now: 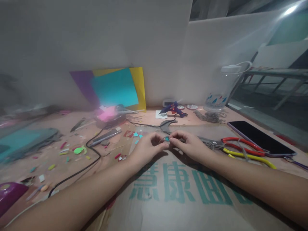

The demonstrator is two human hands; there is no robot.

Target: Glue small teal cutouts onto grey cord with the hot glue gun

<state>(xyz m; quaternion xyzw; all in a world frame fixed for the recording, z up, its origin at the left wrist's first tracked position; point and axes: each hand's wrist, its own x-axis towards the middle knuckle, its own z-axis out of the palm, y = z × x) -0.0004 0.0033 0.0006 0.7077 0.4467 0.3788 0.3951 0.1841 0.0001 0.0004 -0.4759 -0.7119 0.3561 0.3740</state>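
A small teal piece (166,138) is pinched between my two hands, above a cardboard sheet (168,215) with green printed characters. My left hand (150,146) grips its left side with thumb and fingers closed together. From the right, my right hand (185,144) holds the same piece with thumb and forefinger. The fingertips of both hands nearly meet, and they partly hide the piece. Small cyan scraps (136,134) lie just left of my left hand. Pliers with red handles (243,146) rest right of my right hand.
A glue gun (173,109) with a red light stands at the back, near a clear plastic jug (218,89). Colored sheets (115,86) lean on the wall. A phone (261,138) lies right. A black cable (96,157), clay bits and a purple object (11,195) are left.
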